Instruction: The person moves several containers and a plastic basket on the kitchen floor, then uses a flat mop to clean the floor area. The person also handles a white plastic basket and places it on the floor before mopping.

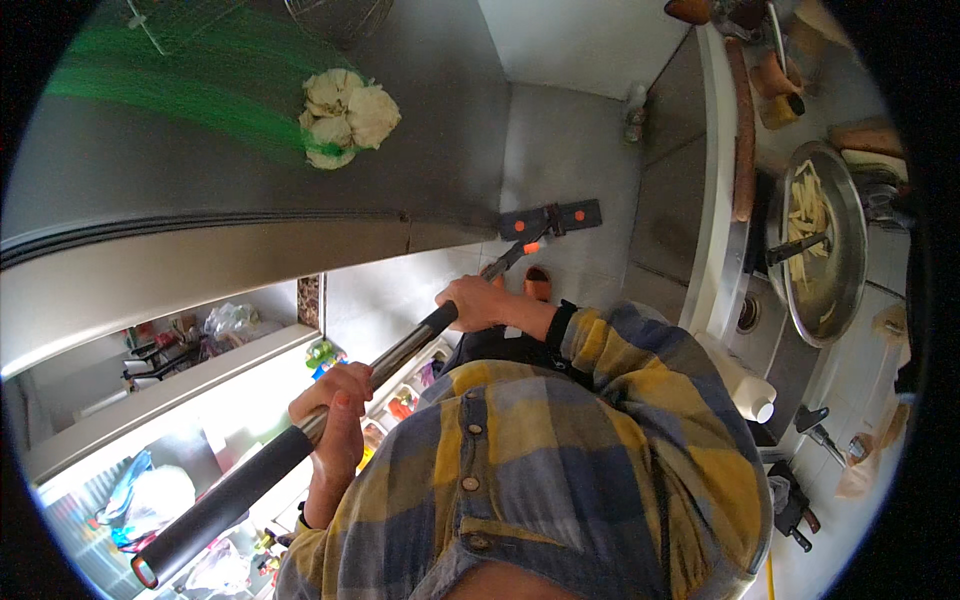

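Note:
Both my hands grip the pole of a flat floor mop (409, 345), which slants across the view in front of me. My left hand (334, 409) is wrapped around the metal part of the pole, just above its thick black foam grip (225, 499). Farther down the pole, my right hand (480, 301) closes around it near a black sleeve. The mop's black head (551, 219), with orange spots, lies on the grey tiled floor (566, 161). It is just beyond my orange slippers (537, 283).
At right, a steel pan (855, 300) holds pale cut strips and a dark-handled utensil. A white bottle (739, 379) is on that side. Garlic bulbs (349, 116) in green netting are at upper left. Brightly lit shelves with plastic bags (161, 495) lie at lower left. A bottle (635, 112) stands by the far wall.

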`<act>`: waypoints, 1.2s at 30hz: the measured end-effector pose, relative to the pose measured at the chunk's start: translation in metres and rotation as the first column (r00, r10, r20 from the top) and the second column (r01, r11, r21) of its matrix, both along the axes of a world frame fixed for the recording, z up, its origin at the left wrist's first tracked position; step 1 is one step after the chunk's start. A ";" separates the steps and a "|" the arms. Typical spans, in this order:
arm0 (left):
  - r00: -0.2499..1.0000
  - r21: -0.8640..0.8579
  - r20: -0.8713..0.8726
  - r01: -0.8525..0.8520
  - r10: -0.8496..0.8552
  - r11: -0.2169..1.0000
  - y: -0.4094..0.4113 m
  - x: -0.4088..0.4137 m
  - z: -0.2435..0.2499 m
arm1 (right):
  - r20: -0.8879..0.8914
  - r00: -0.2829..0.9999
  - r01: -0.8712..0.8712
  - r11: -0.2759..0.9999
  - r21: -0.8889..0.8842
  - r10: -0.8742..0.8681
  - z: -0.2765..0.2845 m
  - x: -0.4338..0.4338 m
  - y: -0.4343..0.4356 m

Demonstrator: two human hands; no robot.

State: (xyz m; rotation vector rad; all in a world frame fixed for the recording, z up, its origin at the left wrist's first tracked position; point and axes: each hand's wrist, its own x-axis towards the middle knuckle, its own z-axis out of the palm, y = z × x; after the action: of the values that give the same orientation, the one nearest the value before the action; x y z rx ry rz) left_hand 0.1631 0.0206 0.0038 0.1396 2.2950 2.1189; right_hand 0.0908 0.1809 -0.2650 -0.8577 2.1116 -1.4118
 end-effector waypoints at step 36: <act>0.793 0.135 -0.295 0.587 -0.533 0.798 0.081 -0.069 -0.077 | -0.200 0.775 0.592 0.800 -0.103 -0.599 -0.028 -0.017 0.111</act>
State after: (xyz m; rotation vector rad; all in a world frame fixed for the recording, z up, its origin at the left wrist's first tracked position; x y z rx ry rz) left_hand 0.0945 0.1013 -0.0730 1.0084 1.7672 2.0835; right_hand 0.0735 0.2917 -0.2932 -0.3615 2.6970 -1.7176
